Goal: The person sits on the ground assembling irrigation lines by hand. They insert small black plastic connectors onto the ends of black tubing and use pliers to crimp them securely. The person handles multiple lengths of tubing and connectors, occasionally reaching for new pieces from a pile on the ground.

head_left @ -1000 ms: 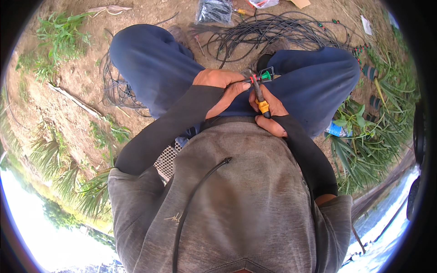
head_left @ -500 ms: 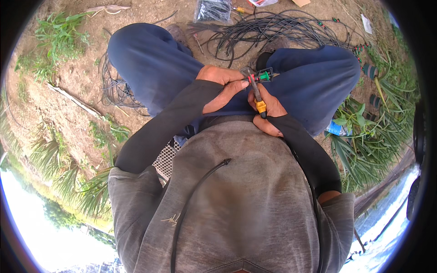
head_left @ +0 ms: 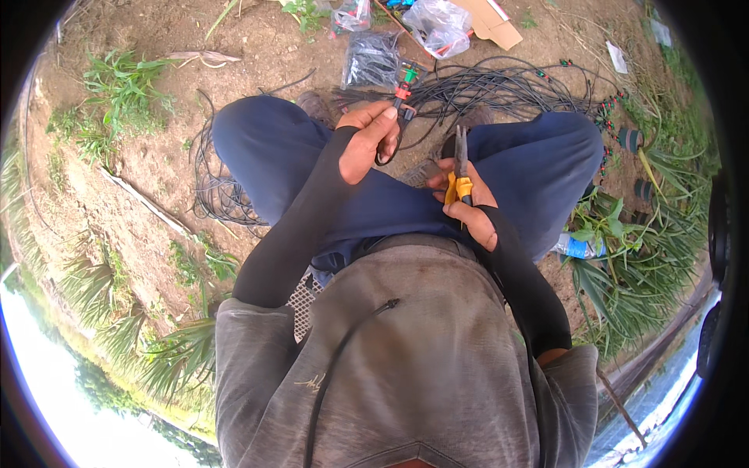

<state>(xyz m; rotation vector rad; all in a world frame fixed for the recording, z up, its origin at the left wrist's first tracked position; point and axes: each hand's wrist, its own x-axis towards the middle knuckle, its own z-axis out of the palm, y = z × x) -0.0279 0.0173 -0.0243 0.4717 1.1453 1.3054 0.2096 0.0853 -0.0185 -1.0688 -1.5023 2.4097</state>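
Note:
Pinched in my left hand (head_left: 367, 142), the end of a thin black tube carries a small micro-sprinkler (head_left: 403, 87) with red and green parts and a black frame. A loop of this tube (head_left: 382, 161) hangs below my fingers. Over my right thigh, my right hand (head_left: 480, 214) is closed around pliers (head_left: 462, 173) with yellow and black handles. Their grey jaws point away from me, apart from the sprinkler. Whether the jaws touch each other is hard to make out.
Beyond my feet lies a tangle of black tubes (head_left: 499, 87), with several red and green sprinkler heads at its right. A clear bag of black parts (head_left: 370, 60), another plastic bag (head_left: 437, 27) and a cardboard piece (head_left: 493, 23) lie further off. A bottle (head_left: 581, 245) rests on the right.
My left hand has moved forward and left with the micro-sprinkler, away from the pliers. My right hand has turned the pliers so the jaws point forward. The view has shifted too.

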